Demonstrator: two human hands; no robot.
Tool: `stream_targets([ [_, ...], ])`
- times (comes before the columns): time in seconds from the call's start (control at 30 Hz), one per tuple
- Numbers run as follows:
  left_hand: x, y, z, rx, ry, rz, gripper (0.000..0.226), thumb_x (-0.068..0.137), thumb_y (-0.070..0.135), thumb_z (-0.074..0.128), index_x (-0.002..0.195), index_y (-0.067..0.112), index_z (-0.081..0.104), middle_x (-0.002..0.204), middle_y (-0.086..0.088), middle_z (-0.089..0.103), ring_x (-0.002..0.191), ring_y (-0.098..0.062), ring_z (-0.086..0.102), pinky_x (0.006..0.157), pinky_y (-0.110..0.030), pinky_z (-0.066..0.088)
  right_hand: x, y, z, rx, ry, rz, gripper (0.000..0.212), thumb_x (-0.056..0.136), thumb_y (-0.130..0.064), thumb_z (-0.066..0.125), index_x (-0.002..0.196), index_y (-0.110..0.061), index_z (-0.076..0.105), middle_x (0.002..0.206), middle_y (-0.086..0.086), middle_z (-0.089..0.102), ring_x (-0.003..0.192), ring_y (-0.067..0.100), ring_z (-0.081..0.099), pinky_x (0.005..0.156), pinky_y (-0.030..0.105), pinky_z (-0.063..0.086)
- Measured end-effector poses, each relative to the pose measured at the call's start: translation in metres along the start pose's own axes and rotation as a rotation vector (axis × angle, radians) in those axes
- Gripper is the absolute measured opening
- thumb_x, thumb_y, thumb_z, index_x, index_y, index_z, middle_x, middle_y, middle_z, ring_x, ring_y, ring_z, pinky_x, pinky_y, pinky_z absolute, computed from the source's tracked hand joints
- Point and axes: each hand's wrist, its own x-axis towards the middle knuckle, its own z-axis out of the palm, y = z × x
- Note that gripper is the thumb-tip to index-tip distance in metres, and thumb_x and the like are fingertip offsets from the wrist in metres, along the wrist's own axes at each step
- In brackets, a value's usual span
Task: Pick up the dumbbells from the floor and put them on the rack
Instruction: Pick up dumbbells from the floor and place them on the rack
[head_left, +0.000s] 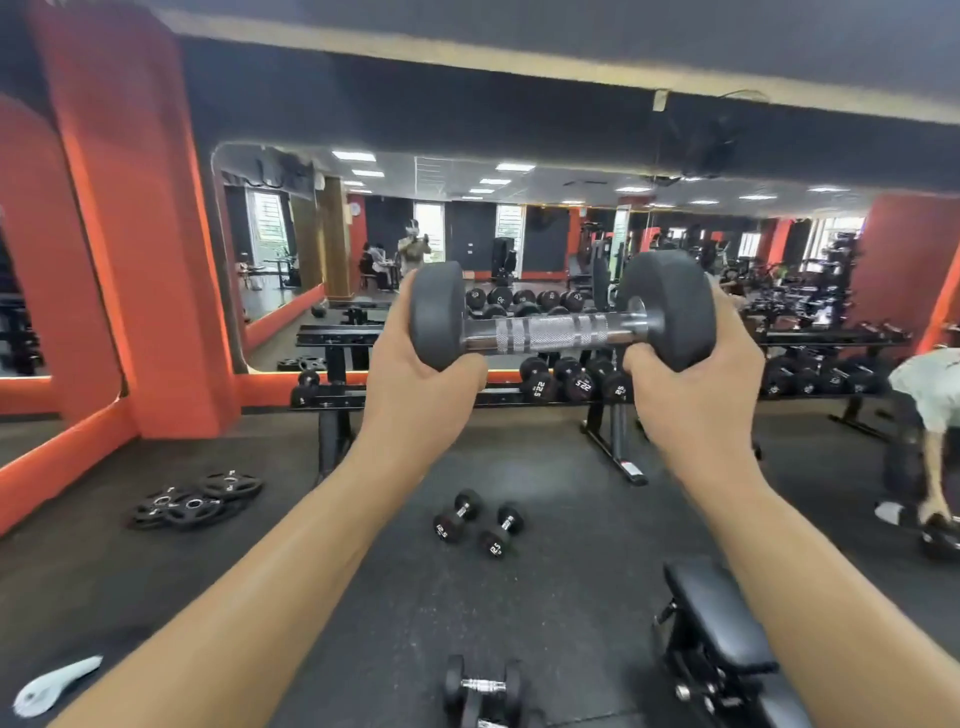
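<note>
I hold a large black dumbbell (550, 332) with a chrome handle level in the air, in front of the rack. My left hand (415, 374) cups its left head from below and my right hand (696, 384) cups its right head. The black rack (343, 402) stands behind it against the mirror, with several dumbbells on its lower shelf. Two small 12.5 dumbbells (458, 515) (501, 530) lie on the floor between my arms. Another dumbbell (483, 688) lies near the bottom edge.
Weight plates (195, 501) lie on the floor at left. A black bench (722, 639) stands at lower right. Another person (930, 395) bends over a weight at the right edge. A white object (54, 686) lies at bottom left. An orange pillar (130, 234) stands at left.
</note>
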Motion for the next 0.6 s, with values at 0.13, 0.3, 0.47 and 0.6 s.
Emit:
stream_targets([
  [0.13,0.058,-0.038,-0.048,0.078,0.083,0.024,0.086,0.078,-0.006,0.065,0.151,0.034,0.042,0.107,0.003,0.069,0.065,0.000,0.059,0.060,-0.019,0.053,0.023,0.025,0.089,0.090,-0.050,-0.013,0.061,0.082,0.000,0.066,0.138,-0.025,0.063,0.094,-0.008,0.066,0.070,0.000,0.057,0.063,0.013,0.046],
  [0.3,0.151,-0.089,-0.118,0.133,0.144,0.052,0.085,0.078,-0.008,0.064,0.151,0.031,0.044,0.102,0.001,0.069,0.065,-0.001,0.058,0.061,-0.023,0.054,0.049,0.059,0.221,0.159,-0.076,-0.020,0.053,0.082,0.004,0.065,0.131,-0.018,0.066,0.083,-0.014,0.061,0.063,-0.002,0.055,0.058,0.010,0.044],
  [0.47,0.249,-0.134,-0.179,0.177,0.166,0.032,0.083,0.076,-0.011,0.062,0.149,0.024,0.047,0.089,0.009,0.066,0.060,-0.002,0.057,0.057,-0.031,0.054,0.076,0.091,0.344,0.177,-0.102,0.002,0.040,0.081,0.003,0.065,0.117,-0.014,0.068,0.075,-0.009,0.057,0.059,0.003,0.050,0.055,0.012,0.040],
  [0.6,0.319,-0.178,-0.203,0.170,0.200,0.046,0.080,0.075,-0.011,0.063,0.146,0.024,0.050,0.082,0.013,0.067,0.061,-0.005,0.057,0.057,-0.030,0.053,0.111,0.123,0.418,0.185,-0.116,-0.007,0.047,0.082,0.001,0.066,0.126,-0.018,0.067,0.079,-0.010,0.059,0.061,0.002,0.052,0.056,0.013,0.042],
])
